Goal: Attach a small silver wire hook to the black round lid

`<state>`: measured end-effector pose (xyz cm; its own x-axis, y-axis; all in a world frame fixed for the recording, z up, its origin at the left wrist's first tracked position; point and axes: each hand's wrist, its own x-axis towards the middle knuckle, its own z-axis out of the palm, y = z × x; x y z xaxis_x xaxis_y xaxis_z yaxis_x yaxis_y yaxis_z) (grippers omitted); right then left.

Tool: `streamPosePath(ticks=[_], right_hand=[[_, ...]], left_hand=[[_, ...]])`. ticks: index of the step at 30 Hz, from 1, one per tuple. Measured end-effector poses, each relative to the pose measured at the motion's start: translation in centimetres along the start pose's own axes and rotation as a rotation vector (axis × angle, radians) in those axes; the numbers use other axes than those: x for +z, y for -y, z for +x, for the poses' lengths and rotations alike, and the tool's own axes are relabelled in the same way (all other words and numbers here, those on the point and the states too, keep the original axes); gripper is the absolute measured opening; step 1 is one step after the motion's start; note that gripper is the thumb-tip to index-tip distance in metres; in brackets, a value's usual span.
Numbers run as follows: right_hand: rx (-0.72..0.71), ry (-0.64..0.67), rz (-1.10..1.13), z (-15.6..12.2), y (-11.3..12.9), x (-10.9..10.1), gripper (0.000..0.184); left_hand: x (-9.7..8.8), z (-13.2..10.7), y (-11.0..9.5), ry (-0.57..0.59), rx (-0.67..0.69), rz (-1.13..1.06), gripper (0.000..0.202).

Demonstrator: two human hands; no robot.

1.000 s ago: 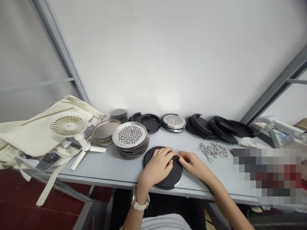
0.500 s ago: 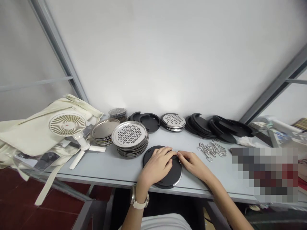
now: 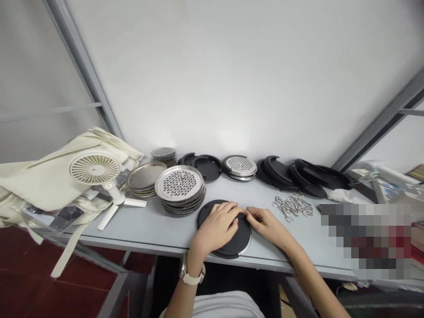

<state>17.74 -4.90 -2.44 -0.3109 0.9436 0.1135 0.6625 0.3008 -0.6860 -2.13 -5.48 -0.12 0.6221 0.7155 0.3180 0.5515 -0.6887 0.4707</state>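
A round black disc (image 3: 237, 240) with a metal rim lies flat at the front edge of the grey table (image 3: 149, 229). My left hand (image 3: 217, 227) rests on top of it, fingers curled and pressing near its far edge. My right hand (image 3: 266, 223) meets it there, its fingertips pinched on a small thing at the rim that is too small to name. A white watch sits on my left wrist.
A stack of perforated metal discs (image 3: 180, 187) and a stack of plain metal ones (image 3: 145, 179) stand to the left. Black rings (image 3: 288, 174) and another grater disc (image 3: 240, 167) line the wall. Metal clips (image 3: 293, 206) lie right of my hands. A white fan (image 3: 96, 170) rests on cream bags.
My hands stay on the black disc with only slight finger movement. The view has shifted a little.
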Motion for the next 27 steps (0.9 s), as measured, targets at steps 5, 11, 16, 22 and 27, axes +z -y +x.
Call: streamPosePath(ticks=[5,11,16,22,27], right_hand=[[0.016,-0.005,0.042,-0.05,-0.08,0.12,0.029],[0.019,0.007,0.064,0.00,0.03,0.07,0.028],[0.015,0.014,0.059,0.10,-0.17,0.13,0.027],[0.014,0.030,0.054,0.03,-0.48,0.21,0.030],[0.019,0.042,0.029,-0.04,-0.20,0.01,0.033]], left_hand=[[0.04,0.03,0.01,0.001,0.006,0.003,0.035],[0.07,-0.01,0.05,0.007,0.011,0.015,0.037],[0.05,-0.01,0.07,0.005,0.012,0.018,0.036],[0.11,-0.01,0.03,-0.004,0.002,0.018,0.031],[0.19,-0.03,0.10,-0.012,-0.014,0.010,0.022]])
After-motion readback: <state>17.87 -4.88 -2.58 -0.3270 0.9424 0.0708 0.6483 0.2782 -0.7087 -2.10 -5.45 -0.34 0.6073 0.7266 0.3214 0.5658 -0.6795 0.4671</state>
